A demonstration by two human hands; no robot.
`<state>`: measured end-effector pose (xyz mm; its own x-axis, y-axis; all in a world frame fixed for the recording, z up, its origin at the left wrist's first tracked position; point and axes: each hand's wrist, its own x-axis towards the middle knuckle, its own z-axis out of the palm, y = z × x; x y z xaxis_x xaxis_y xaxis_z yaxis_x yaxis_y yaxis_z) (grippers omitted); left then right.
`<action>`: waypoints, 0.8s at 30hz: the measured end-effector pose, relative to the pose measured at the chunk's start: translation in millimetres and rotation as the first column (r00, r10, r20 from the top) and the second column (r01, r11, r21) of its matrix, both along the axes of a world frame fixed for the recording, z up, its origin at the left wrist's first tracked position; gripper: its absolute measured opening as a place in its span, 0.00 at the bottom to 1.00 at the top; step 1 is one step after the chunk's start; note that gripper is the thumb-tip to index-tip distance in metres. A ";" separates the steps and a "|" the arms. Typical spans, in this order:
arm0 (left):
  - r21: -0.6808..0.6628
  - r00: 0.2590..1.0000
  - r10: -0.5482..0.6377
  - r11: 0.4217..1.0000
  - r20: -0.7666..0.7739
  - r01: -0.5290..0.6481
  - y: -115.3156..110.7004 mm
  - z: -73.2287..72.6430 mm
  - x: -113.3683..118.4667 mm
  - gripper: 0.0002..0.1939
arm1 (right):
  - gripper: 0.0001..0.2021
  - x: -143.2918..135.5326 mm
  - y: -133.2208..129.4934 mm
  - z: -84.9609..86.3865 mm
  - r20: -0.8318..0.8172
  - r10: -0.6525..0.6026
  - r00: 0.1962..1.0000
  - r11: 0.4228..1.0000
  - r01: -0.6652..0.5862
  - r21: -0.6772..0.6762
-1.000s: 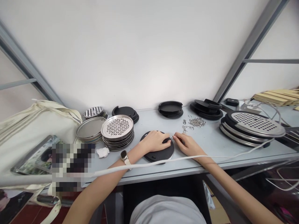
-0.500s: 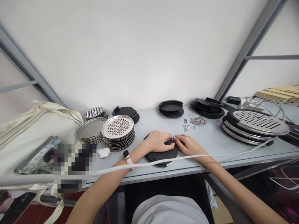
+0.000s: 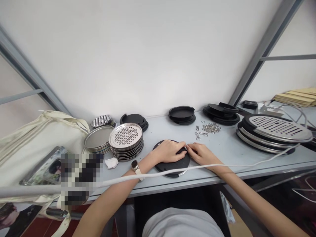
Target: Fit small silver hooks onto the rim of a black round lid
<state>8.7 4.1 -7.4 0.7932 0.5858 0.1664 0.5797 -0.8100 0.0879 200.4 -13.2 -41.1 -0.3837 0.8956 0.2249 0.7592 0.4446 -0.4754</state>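
Observation:
A round black disc with a metal rim showing at its lower right lies near the table's front edge. Across its top rests my left hand, thumb and index finger closed at the disc's upper right edge. My right hand is pinched at that same edge, its fingertips meeting those of the left. What sits between the fingertips is too small to make out. Beyond the right hand lies a pile of small metal clips, with a few loose ones beside it.
Perforated grater discs and plain metal discs are stacked at left, near a cloth bag. Black parts stand along the wall. Large graters are piled at right. A white cable crosses in front.
The view has shifted slightly, so the scene sits a little differently. Both hands remain at the disc's upper right edge, with the left fingers slightly repositioned.

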 end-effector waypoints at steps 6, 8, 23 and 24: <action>-0.051 0.994 -0.028 0.998 0.105 0.033 4.1 -4.8 -1.4 0.14 | 0.17 -0.7 -0.4 1.4 0.005 -0.002 1.000 1.000 0.002 0.000; -0.067 0.992 -0.030 0.997 0.126 0.039 4.7 -5.4 -1.4 0.13 | 0.17 -0.8 -0.5 1.1 0.000 -0.001 1.000 1.000 0.001 0.004; -0.193 0.979 -0.016 0.980 0.204 0.056 9.6 -4.2 -2.2 0.13 | 0.16 -3.7 1.9 -2.8 -0.026 -0.021 0.999 0.998 0.022 0.051; -0.195 0.978 -0.016 0.979 0.209 0.057 9.7 -4.1 -2.2 0.13 | 0.16 -4.0 1.8 -2.9 -0.026 -0.022 0.999 0.998 0.023 0.056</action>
